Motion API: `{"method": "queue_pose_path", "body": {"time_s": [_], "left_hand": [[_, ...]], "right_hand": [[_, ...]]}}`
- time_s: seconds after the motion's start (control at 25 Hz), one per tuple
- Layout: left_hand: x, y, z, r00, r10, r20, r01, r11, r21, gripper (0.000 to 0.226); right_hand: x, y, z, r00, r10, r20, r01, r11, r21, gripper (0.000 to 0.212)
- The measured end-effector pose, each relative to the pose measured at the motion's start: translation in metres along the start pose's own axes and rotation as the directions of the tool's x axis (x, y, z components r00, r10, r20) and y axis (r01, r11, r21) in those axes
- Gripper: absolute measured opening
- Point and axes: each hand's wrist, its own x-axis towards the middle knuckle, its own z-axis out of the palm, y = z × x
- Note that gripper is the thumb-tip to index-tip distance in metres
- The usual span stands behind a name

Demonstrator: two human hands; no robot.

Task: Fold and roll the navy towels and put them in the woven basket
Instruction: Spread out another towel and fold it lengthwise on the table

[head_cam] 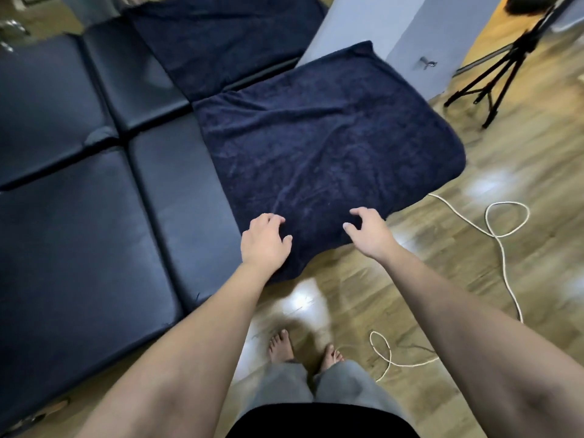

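Observation:
A navy towel [325, 147] lies spread flat over the right end of a black padded table [79, 216], its near corner hanging off the edge. My left hand [264, 241] rests on the towel's near edge with fingers curled and apart. Just to its right, my right hand [369, 230] hovers over the same edge, fingers spread, gripping nothing. A second navy towel [227, 39] lies flat farther back on the table. No woven basket is in view.
A white cord [493, 229] loops across the wooden floor at right. A black tripod [502, 67] stands at the upper right beside a grey wall corner [407, 36]. My bare feet [303, 346] stand on the floor below the table edge.

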Motion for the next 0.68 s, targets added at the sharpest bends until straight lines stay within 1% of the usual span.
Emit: {"method": "queue_pose_path", "body": {"time_s": [0.04,0.12,0.2,0.28,0.36,0.4,0.48,0.56,0.6,0.68], "left_hand": [[0.009,0.013,-0.002,0.997,0.071,0.015,-0.072,0.996,0.050,0.049],[0.028,0.041,0.002,0.979,0.200,0.046,-0.204,0.975,0.089,0.058],[0.044,0.062,0.013,0.958,0.276,0.077,-0.283,0.953,0.103,0.065],[0.053,0.070,0.031,0.956,0.247,0.161,-0.271,0.950,0.153,0.069],[0.056,0.072,0.048,0.946,0.164,0.278,-0.234,0.942,0.241,0.068],[0.056,0.075,0.055,0.946,0.129,0.297,-0.222,0.926,0.305,0.065],[0.066,0.092,0.058,0.968,0.091,0.235,-0.181,0.898,0.400,0.055],[0.088,0.117,0.050,0.978,0.096,0.187,-0.168,0.891,0.422,0.050],[0.109,0.140,0.051,0.979,0.137,0.151,-0.187,0.896,0.404,0.049],[0.129,0.165,0.049,0.967,0.242,0.079,-0.254,0.919,0.302,0.055]], "right_hand": [[0.005,0.004,-0.007,1.000,-0.015,-0.006,0.015,0.999,-0.050,0.051],[0.020,0.010,-0.018,0.999,-0.043,-0.025,0.040,0.991,-0.129,0.055],[0.038,0.018,-0.026,0.997,-0.063,-0.031,0.056,0.981,-0.187,0.059],[0.055,0.029,-0.028,0.994,-0.105,-0.001,0.100,0.952,-0.290,0.062],[0.067,0.042,-0.031,0.990,-0.114,0.086,0.139,0.913,-0.384,0.061],[0.072,0.050,-0.035,0.985,-0.112,0.131,0.157,0.901,-0.406,0.058],[0.086,0.066,-0.048,0.975,-0.148,0.165,0.206,0.882,-0.424,0.049],[0.103,0.073,-0.065,0.978,-0.171,0.122,0.207,0.880,-0.427,0.044],[0.119,0.081,-0.083,0.986,-0.149,0.076,0.167,0.901,-0.400,0.044],[0.133,0.088,-0.098,0.997,-0.076,-0.008,0.069,0.942,-0.328,0.047]]}}
